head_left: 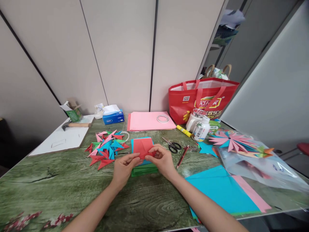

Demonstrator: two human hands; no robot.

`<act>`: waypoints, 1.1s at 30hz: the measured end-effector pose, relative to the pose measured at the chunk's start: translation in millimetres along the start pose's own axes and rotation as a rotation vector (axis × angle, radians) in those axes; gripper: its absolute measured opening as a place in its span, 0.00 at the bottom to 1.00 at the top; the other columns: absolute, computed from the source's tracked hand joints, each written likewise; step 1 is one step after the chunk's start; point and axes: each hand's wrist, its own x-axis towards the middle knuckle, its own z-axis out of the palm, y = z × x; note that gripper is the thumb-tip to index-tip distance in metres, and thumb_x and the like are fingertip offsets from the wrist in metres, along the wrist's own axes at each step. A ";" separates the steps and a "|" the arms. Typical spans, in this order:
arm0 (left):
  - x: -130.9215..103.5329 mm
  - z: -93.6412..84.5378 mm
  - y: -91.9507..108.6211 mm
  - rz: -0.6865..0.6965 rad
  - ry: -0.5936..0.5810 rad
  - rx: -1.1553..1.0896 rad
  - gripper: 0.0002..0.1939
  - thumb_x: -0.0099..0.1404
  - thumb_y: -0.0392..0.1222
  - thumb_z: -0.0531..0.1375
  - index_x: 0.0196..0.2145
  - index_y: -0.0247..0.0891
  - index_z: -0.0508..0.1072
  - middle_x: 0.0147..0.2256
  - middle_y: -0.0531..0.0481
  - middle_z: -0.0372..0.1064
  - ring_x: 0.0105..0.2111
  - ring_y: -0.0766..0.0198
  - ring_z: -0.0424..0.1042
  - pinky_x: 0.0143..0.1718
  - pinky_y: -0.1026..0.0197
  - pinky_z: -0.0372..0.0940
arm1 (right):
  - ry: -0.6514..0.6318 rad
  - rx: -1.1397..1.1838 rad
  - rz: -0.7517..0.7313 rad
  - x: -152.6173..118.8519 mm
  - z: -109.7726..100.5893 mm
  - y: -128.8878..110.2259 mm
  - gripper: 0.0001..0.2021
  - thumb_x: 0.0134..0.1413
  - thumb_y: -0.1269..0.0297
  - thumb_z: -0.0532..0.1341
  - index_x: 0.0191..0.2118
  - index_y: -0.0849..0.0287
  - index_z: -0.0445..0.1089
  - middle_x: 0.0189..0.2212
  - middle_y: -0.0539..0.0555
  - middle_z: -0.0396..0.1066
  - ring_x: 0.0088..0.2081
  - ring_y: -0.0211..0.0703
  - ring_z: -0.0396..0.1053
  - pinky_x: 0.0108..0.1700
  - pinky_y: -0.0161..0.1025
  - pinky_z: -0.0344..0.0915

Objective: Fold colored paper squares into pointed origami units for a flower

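Between my two hands is a piece of red paper point(143, 147), partly folded, held over a stack of coloured paper squares point(144, 169) with green and blue edges showing. My left hand point(126, 167) pinches its lower left edge between thumb and fingers. On the other side, my right hand point(162, 158) is closed on its lower right edge. Left of the hands lies a pile of folded paper points point(107, 148) in red, pink, blue and green. Black-handled scissors point(173, 146) and a dark red pencil point(182, 157) rest just right of my right hand.
Pink sheets point(147, 120) carry a tape roll point(163, 119) at the back. Beside them stand a red bag point(202, 96), white bottle point(201, 129) and glue stick point(183, 130). Blue sheets point(222, 190) and a paper star point(233, 140) lie right; a hammer point(76, 125) and tissue box point(113, 117) left.
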 end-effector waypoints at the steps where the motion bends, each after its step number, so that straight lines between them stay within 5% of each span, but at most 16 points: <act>1: -0.1 0.0 0.1 0.001 0.002 0.004 0.12 0.44 0.39 0.66 0.28 0.32 0.75 0.24 0.48 0.76 0.27 0.55 0.75 0.36 0.54 0.70 | 0.003 -0.007 0.004 -0.1 0.2 0.1 0.09 0.33 0.66 0.67 0.25 0.59 0.67 0.28 0.50 0.63 0.26 0.35 0.60 0.24 0.32 0.57; 12: -0.3 -1.8 1.1 0.035 -0.031 0.038 0.09 0.45 0.39 0.65 0.27 0.33 0.75 0.23 0.49 0.76 0.26 0.56 0.75 0.34 0.56 0.71 | -0.063 -0.029 0.051 -1.0 -1.1 -1.3 0.11 0.33 0.62 0.67 0.22 0.59 0.64 0.22 0.47 0.61 0.22 0.35 0.60 0.24 0.33 0.58; 22: -2.1 -3.0 -0.9 0.051 -0.062 0.118 0.08 0.46 0.38 0.65 0.27 0.33 0.76 0.24 0.49 0.76 0.25 0.58 0.75 0.32 0.59 0.71 | 0.045 -0.106 0.039 -4.0 3.5 8.3 0.29 0.25 0.67 0.69 0.40 0.57 0.61 0.34 0.51 0.67 0.34 0.43 0.66 0.33 0.37 0.65; 28: 1.0 -4.3 1.1 -0.030 -0.083 0.043 0.10 0.45 0.38 0.66 0.27 0.33 0.75 0.22 0.50 0.76 0.25 0.57 0.75 0.32 0.56 0.71 | -0.202 0.196 0.297 1.2 -0.5 -7.0 0.29 0.28 0.66 0.68 0.41 0.54 0.57 0.25 0.47 0.68 0.24 0.42 0.69 0.26 0.41 0.69; 33: 2.3 -3.1 4.8 -0.085 -0.055 -0.042 0.12 0.42 0.39 0.67 0.27 0.32 0.74 0.21 0.49 0.75 0.25 0.58 0.75 0.32 0.57 0.71 | -0.327 0.228 0.223 4.8 -10.6 -16.2 0.25 0.35 0.67 0.65 0.43 0.54 0.57 0.29 0.48 0.70 0.28 0.41 0.70 0.31 0.40 0.69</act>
